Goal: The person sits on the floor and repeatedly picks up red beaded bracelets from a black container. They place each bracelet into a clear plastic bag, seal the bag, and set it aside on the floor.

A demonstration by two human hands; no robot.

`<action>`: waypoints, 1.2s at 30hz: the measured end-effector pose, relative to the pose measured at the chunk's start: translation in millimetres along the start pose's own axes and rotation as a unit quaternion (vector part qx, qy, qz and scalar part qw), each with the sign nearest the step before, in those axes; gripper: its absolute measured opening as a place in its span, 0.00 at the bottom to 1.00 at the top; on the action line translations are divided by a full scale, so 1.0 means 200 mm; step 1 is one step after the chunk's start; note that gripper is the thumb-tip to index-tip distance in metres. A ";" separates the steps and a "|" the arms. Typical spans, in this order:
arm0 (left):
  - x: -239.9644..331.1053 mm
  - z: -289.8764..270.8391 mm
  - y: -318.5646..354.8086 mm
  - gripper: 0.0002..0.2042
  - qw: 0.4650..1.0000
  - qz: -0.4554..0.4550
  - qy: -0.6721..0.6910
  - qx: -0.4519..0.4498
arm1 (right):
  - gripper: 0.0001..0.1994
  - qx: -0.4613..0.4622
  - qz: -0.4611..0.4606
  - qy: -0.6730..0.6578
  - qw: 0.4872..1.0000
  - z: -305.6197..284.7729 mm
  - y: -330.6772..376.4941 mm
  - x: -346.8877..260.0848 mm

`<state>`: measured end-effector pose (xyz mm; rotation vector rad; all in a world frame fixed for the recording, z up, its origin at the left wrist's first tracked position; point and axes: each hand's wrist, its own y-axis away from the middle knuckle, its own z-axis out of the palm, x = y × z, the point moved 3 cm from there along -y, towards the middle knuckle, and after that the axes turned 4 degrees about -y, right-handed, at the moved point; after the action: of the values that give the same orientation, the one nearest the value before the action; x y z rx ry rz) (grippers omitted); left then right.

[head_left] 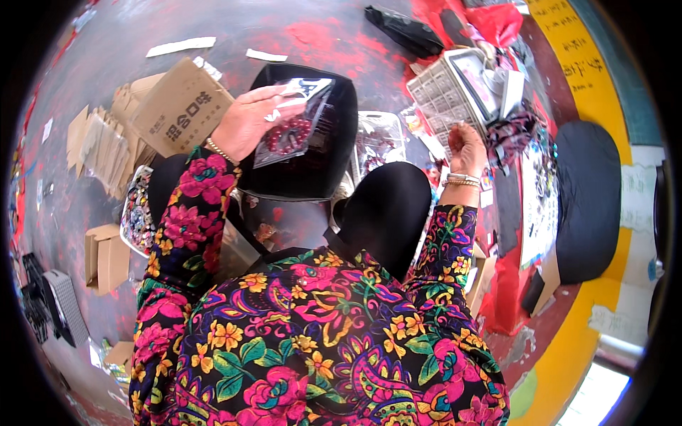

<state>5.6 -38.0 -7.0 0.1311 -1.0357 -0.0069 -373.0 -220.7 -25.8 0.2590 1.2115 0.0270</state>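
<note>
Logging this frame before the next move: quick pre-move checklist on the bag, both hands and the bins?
1. Left hand grips the clear bag: ok, fingers wrap its left edge.
2. Bag contents visible: ok, dark red beads show through.
3. Bag sealed: cannot tell, the top is glare.
4. Right hand free: cannot tell, it is curled at the grey basket and anything in it is hidden.
5. Black bin under the bag: ok, the bag hangs in front of it.
6. Floor around: not ok, cardboard boxes and red plastic crowd it.
</note>
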 end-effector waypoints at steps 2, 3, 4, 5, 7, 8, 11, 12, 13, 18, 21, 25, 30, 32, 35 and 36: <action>0.01 0.01 0.00 0.16 1.000 -0.013 0.000 -0.006 | 0.03 0.048 -0.016 0.097 0.994 -0.23 -0.04 0.04; 0.01 0.01 0.01 0.16 1.000 -0.017 -0.003 -0.011 | 0.03 0.053 -0.015 0.098 0.994 -0.35 -0.05 0.07; 0.02 0.04 0.01 0.16 1.000 -0.016 -0.006 -0.002 | 0.04 0.070 -0.009 0.133 0.989 -0.49 -0.08 0.11; 0.02 0.03 0.01 0.16 1.000 -0.013 -0.008 -0.006 | 0.04 0.087 0.000 0.166 0.982 -0.63 -0.09 0.15; 0.01 0.02 0.00 0.16 1.000 -0.010 -0.008 -0.018 | 0.04 0.109 0.026 0.238 0.965 -0.88 -0.06 0.17; 0.02 0.05 -0.01 0.17 1.000 -0.003 -0.013 -0.014 | 0.03 0.134 0.019 0.250 0.959 -1.02 -0.07 0.20; 0.01 0.02 0.00 0.17 0.999 -0.016 -0.028 -0.022 | 0.02 0.184 0.010 0.292 0.938 -1.29 -0.05 0.31; 0.00 0.01 -0.01 0.17 0.999 -0.014 -0.032 -0.018 | 0.02 0.236 0.060 0.219 0.945 -1.32 -0.02 0.34; -0.01 0.01 -0.02 0.18 0.999 -0.016 -0.037 -0.022 | 0.02 0.250 0.073 0.233 0.937 -1.37 0.01 0.35; -0.03 -0.01 -0.02 0.18 0.998 -0.021 -0.048 -0.025 | 0.06 0.271 0.138 0.215 0.928 -1.48 0.13 0.43; -0.04 -0.02 -0.03 0.18 0.998 -0.024 -0.054 -0.018 | 0.08 0.259 0.183 0.234 0.919 -1.63 0.12 0.52; -0.07 0.00 -0.06 0.18 0.998 -0.031 -0.050 -0.033 | 0.15 0.318 0.142 0.421 0.837 -2.04 0.10 0.63; -0.05 -0.02 -0.03 0.18 0.997 -0.025 -0.067 -0.021 | 0.16 0.289 0.180 0.349 0.873 -1.94 0.13 0.63; -0.05 -0.01 -0.04 0.18 0.997 -0.022 -0.076 -0.021 | 0.17 0.284 0.201 0.302 0.888 -1.84 0.20 0.53; -0.05 -0.01 -0.04 0.18 0.996 -0.029 -0.074 -0.027 | 0.19 0.280 0.202 0.271 0.898 -1.71 0.25 0.37; -0.05 -0.01 -0.04 0.17 0.996 -0.032 -0.075 -0.025 | 0.20 0.273 0.188 0.278 0.902 -1.68 0.24 0.32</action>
<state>2.5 -44.8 -18.1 0.1199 -1.1803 -0.1023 -656.4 -102.5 -184.7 1.0337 1.7073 0.1023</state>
